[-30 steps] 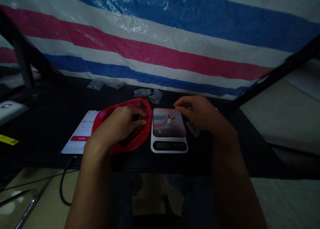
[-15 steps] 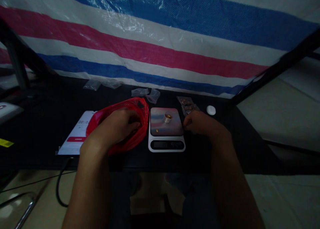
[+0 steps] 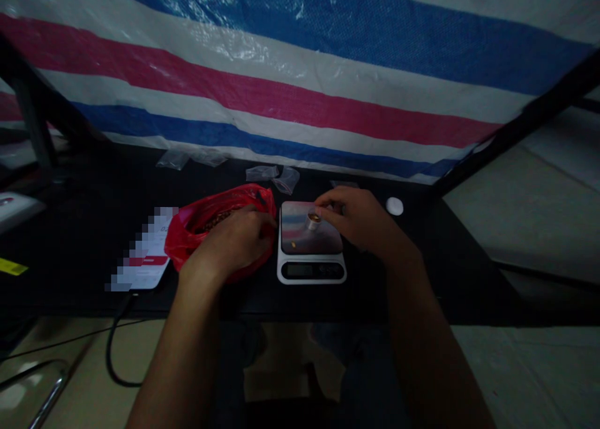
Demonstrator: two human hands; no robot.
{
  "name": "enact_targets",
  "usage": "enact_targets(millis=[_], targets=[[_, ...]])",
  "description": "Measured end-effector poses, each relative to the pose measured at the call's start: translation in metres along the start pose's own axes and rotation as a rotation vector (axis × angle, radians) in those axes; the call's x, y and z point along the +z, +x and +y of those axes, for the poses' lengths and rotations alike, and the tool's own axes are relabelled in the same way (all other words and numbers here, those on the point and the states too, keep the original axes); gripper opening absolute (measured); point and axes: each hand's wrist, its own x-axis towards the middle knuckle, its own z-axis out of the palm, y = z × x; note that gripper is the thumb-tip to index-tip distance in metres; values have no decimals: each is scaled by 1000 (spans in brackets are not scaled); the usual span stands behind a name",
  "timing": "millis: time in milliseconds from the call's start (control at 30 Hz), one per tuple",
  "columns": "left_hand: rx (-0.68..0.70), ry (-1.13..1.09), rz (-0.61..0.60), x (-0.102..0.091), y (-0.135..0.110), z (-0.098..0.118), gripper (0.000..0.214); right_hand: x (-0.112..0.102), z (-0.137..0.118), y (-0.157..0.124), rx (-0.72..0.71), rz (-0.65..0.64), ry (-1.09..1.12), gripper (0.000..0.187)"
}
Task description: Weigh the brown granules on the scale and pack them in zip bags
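My left hand [image 3: 241, 235] is over the right side of a red plastic bag [image 3: 180, 247], which holds many small brown bead-like pieces [image 3: 220, 218]. Its fingers are curled at the bag's rim, close to the scale, and what they hold is hidden. A white digital scale [image 3: 285, 272] with a shiny metal plate stands between my hands. On the plate are a small metal cup [image 3: 312, 223] with golden-brown contents and one tiny yellowish piece [image 3: 294, 245]. My right hand [image 3: 354, 216] reaches over the plate, thumb and forefinger closed at the cup's rim; anything between them is too small to see.
A phone [image 3: 150, 272] lies left of the bag, partly under it. Clear little bags [image 3: 285, 181] lie along the back, before a striped tarp [image 3: 300, 104]. A white round object [image 3: 394, 206] sits right of my right hand. A cable [image 3: 109, 348] hangs off the front edge.
My right hand has moved left and up from beside the scale to the cup. My left hand has come out of the bag's middle toward its right rim, uncovering the brown pieces.
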Motion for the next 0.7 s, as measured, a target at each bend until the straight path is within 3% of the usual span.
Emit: enact_targets(millis=[133,233,400,533,700], targets=[[0,14,-27,0,2,2,40,9,-20,-6,-20,-85,-133,14],[-35,23,29,0,2,4,41,20,-37,-12,26,-204,-251,17],[-56,61,107,0,2,4,34,33,-52,-16,43,-257,-384,20],[-43,53,36,1,3,1,29,25,-50,-15,55,-267,-351,22],[-40,-16,-15,2,2,-3,30,0,-36,-11,108,-132,-324,22]])
